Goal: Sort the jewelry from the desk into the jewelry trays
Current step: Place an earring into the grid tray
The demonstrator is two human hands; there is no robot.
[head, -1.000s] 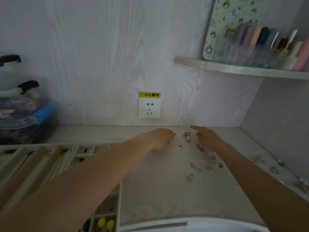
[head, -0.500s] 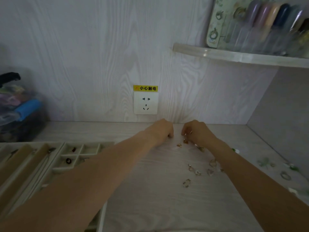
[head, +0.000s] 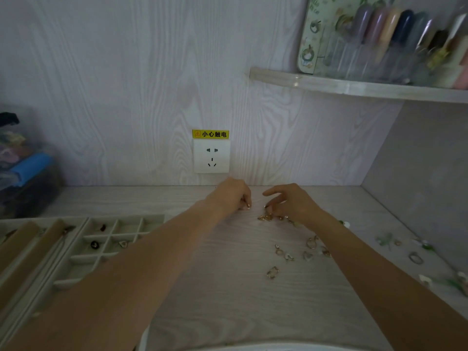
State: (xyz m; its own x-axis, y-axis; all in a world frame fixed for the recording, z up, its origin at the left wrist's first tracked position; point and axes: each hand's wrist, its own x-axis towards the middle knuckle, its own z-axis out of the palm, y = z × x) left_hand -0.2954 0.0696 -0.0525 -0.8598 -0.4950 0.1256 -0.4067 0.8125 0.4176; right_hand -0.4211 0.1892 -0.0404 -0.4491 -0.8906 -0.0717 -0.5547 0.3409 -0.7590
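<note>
**Both hands at the gold pieces near the back of the worktop**

We see the left hand point(head: 231, 196) resting knuckles-up on the pale wood worktop point(head: 228, 300), its fingers point(head: 247, 202) curled under with the tips down on the surface. Whether they pinch a small piece we cannot tell; nothing shows between them.

Just to the right of those fingertips, the right hand point(head: 291, 202) hovers with its index finger stretched out toward the left hand and the other fingers bent down loosely. Their tips touch or nearly touch a small cluster of gold jewelry point(head: 268, 217) lying directly beneath them; a firm hold is not visible.

Nearer to us than both sets of fingers, more gold rings and earrings point(head: 298, 252) lie scattered on the worktop, with 1 square-shaped piece point(head: 272, 272) closest to us. Well to the right of the right fingers lie green and silver pieces point(head: 415, 257).

Far to the left of the left fingers sits the jewelry tray point(head: 76, 257), a grid of small compartments, a few holding dark or pale pieces, beside long padded slots.

On the wall just behind the fingers is a white socket point(head: 211, 156) under a yellow label point(head: 210, 134).
</note>
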